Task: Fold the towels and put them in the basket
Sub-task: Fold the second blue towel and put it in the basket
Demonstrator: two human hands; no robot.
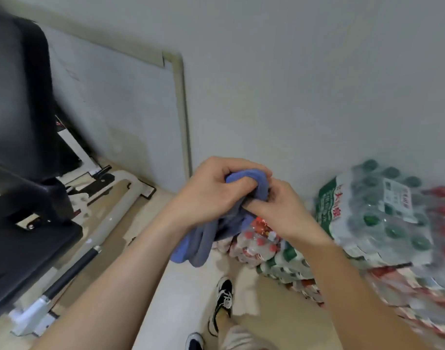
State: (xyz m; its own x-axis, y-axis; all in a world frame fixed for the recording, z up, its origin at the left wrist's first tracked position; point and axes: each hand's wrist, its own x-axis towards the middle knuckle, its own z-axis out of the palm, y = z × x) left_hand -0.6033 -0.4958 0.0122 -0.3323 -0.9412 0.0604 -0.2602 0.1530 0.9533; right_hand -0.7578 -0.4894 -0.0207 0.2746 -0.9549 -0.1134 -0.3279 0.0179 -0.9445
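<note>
A blue-grey towel (203,238) hangs bunched in front of me at chest height, its loose end drooping toward the floor. My left hand (213,190) grips the bunched top of the towel with curled fingers. My right hand (279,205) pinches the towel's edge just to the right, the two hands touching. No basket is in view.
Stacked shrink-wrapped packs of bottled water (383,218) with green and red caps fill the right side. A black padded machine on a white frame (27,147) stands at the left. A whiteboard (130,109) leans on the wall. My shoes (222,304) stand on the beige floor.
</note>
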